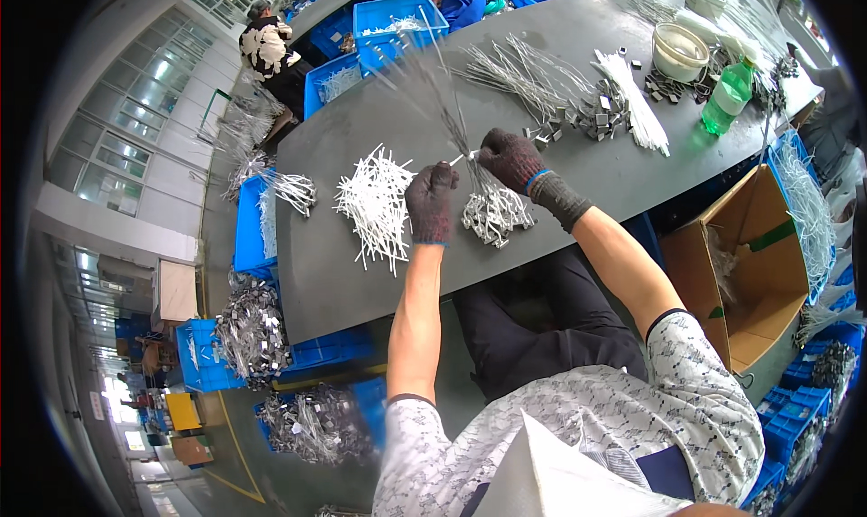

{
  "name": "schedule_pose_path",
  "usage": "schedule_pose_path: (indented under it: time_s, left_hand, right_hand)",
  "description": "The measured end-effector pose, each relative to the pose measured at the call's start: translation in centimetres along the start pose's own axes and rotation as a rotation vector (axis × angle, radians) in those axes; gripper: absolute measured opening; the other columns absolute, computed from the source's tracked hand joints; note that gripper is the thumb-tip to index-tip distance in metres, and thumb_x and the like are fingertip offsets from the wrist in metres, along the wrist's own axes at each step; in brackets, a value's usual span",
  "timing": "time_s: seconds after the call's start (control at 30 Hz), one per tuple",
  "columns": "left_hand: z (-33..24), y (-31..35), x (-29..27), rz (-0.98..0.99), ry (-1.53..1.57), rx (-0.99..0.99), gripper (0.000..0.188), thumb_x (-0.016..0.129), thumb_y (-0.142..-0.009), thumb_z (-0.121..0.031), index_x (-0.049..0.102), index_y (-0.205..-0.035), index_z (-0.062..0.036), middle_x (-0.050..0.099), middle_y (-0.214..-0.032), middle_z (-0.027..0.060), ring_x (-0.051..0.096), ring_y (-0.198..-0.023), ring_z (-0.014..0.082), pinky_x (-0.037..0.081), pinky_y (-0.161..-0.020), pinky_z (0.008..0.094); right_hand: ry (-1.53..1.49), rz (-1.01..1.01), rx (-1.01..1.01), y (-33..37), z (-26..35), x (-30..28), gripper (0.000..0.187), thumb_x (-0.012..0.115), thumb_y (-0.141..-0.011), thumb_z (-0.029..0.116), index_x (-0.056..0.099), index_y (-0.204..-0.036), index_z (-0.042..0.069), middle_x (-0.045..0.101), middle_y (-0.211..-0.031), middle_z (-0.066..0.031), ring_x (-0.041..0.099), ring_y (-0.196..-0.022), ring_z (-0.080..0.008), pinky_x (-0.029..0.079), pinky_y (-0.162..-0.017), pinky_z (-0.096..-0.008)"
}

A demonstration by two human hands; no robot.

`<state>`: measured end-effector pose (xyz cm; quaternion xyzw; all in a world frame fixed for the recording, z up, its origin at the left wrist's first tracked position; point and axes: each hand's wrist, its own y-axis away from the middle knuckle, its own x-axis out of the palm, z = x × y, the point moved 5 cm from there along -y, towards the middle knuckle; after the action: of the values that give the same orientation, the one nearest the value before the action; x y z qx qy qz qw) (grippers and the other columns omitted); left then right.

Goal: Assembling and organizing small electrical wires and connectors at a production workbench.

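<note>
Both my hands wear dark knit gloves. My left hand [430,201] is closed around a bundle of thin metal wires [432,83] that fans up and away over the grey table [578,38]. The wires' lower ends carry small metal clips [494,212] hanging in a cluster under my hands. My right hand [511,158] pinches a short white plastic tie [460,158] at the bundle, just right of my left hand. A heap of white ties [375,203] lies on the table to the left of my left hand.
More wires with clips [542,88] and white ties [632,102] lie further back. A bowl [679,52] and a green bottle [728,94] stand at the right. An open cardboard box [754,264] is at my right, blue crates [394,25] behind and left. Another person [266,47] sits far off.
</note>
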<state>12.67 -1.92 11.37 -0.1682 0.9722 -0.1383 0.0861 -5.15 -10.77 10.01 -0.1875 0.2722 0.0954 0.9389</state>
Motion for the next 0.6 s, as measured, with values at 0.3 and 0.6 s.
schedule_pose_path:
  time_s: [0.3,0.6]
  left_hand:
    - [-0.9,-0.4,4.7,-0.097,0.177,-0.136,0.036,0.079,-0.087,-0.026,0.064,-0.108,-0.0005,0.068,-0.101,0.0092,0.065,-0.073,0.0166,0.056,-0.07,0.0333]
    - [-13.9,4.0,-10.2,0.471,0.863,0.052,0.046,0.049,-0.105,-0.048,0.068,-0.11,-0.006,0.039,-0.06,-0.0064,0.031,-0.045,0.0046,0.028,-0.043,0.0235]
  right_hand:
    - [-0.348,0.087,0.1,9.5,0.5,2.4,0.043,0.06,-0.099,0.03,0.054,-0.132,0.004,0.07,-0.089,-0.0163,0.067,-0.076,-0.0224,0.053,-0.069,-0.0378]
    - [-0.339,-0.163,0.498,27.8,-19.5,-8.6,0.034,0.064,-0.095,0.025,0.07,-0.116,-0.001,0.071,-0.102,-0.01,0.065,-0.093,-0.0169,0.052,-0.083,-0.0296]
